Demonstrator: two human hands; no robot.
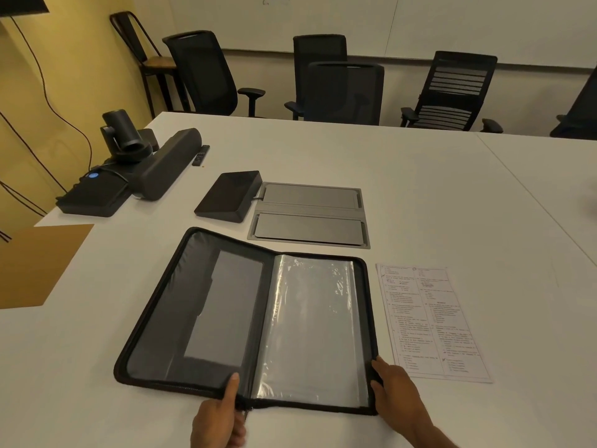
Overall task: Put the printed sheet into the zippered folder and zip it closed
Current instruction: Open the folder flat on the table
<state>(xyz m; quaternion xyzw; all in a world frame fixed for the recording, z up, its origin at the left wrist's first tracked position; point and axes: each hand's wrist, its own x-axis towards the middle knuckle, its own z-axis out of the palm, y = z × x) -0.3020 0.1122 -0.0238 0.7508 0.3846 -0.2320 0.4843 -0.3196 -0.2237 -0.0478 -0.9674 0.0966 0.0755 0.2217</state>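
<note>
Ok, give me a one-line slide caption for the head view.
Both hands, left and right, hold the open zippered folder on the white table; printed sheet lies beside it.

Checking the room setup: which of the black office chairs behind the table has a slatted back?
The rightmost full chair: horizontal slats with gaps; the others' backs are solid mesh.
</note>
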